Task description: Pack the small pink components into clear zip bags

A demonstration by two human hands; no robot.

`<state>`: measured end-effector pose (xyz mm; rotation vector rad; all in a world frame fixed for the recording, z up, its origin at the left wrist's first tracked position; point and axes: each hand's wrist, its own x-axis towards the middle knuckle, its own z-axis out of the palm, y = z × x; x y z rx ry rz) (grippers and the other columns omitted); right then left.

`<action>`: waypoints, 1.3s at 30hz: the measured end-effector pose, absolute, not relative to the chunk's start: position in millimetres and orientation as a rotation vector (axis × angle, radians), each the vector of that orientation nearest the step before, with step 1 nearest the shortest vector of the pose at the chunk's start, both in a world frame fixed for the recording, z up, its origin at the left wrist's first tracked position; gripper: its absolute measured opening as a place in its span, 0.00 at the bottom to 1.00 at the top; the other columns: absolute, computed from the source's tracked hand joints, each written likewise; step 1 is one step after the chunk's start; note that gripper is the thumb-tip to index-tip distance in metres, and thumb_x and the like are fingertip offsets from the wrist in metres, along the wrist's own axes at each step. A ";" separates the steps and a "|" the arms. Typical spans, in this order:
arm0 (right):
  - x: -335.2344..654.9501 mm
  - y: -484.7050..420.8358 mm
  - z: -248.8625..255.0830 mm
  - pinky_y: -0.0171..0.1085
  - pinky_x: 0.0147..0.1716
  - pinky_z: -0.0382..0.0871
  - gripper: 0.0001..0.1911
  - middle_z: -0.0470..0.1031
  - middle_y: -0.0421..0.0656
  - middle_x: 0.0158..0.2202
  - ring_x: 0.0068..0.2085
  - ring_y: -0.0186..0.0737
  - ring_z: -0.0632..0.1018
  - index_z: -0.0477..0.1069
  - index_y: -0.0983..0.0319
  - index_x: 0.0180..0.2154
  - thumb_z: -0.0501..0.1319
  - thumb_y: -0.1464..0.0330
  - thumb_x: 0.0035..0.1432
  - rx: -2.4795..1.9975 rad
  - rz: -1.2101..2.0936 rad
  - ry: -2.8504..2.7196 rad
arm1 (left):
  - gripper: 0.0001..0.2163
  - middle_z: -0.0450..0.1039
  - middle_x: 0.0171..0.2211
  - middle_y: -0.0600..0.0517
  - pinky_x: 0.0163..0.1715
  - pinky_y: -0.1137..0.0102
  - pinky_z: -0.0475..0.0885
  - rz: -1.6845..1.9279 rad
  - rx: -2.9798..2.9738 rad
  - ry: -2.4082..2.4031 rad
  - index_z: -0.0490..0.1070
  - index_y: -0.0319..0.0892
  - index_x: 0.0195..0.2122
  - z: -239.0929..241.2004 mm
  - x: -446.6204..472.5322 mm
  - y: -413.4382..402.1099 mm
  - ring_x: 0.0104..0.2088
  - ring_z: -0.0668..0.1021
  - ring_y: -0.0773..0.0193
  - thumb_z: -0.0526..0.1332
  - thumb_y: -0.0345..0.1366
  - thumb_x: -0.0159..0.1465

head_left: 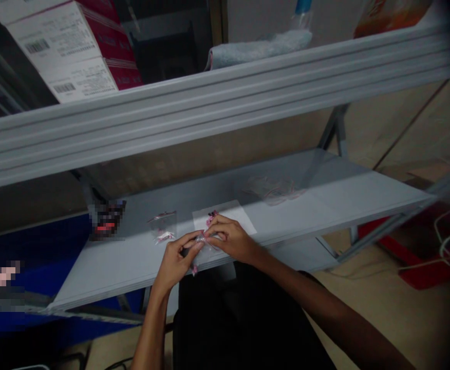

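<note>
Now a clear bag (205, 246) sits between both hands (176, 258) (232, 238).

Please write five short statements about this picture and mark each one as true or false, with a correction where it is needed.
1. The left hand and the right hand both touch one small clear bag. True.
2. The white sheet lies on the floor. False: it lies on the grey tabletop.
3. In the picture, a second clear bag lies left of the sheet. True.
4. The stacked boxes are all black. False: they are white and dark pink.
5. The second bag has pinkish contents. True.
</note>
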<state>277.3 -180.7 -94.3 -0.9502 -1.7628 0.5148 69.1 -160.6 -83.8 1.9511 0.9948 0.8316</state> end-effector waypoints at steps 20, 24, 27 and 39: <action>275.0 -186.7 -93.8 0.30 0.29 0.67 0.07 0.76 0.39 0.30 0.29 0.32 0.74 0.74 0.61 0.40 0.63 0.69 0.58 -0.983 0.712 -1.674 | 0.08 0.80 0.32 0.49 0.37 0.70 0.73 1.030 1.895 1.043 0.78 0.41 0.33 -78.3 65.0 -153.4 0.35 0.79 0.61 0.68 0.40 0.59; 262.2 -180.5 -106.7 0.31 0.30 0.67 0.09 0.76 0.40 0.29 0.30 0.33 0.75 0.74 0.63 0.39 0.62 0.64 0.61 -0.960 0.835 -1.595 | 0.08 0.80 0.32 0.49 0.35 0.70 0.73 1.021 1.902 1.011 0.77 0.41 0.33 -77.3 65.6 -153.5 0.33 0.79 0.61 0.68 0.40 0.59; 259.6 -179.3 -109.5 0.31 0.29 0.65 0.10 0.76 0.40 0.29 0.30 0.33 0.75 0.75 0.63 0.33 0.61 0.64 0.62 -0.964 0.794 -1.617 | 0.08 0.80 0.33 0.49 0.36 0.70 0.73 1.017 1.927 1.035 0.78 0.41 0.34 -77.6 65.1 -153.0 0.34 0.79 0.61 0.68 0.40 0.60; 259.7 -180.8 -108.1 0.32 0.35 0.67 0.08 0.78 0.40 0.31 0.34 0.35 0.77 0.76 0.62 0.35 0.62 0.64 0.62 -0.994 0.739 -1.654 | 0.07 0.81 0.33 0.50 0.39 0.69 0.72 0.957 1.961 1.062 0.79 0.42 0.33 -81.4 66.3 -151.0 0.35 0.80 0.61 0.66 0.40 0.61</action>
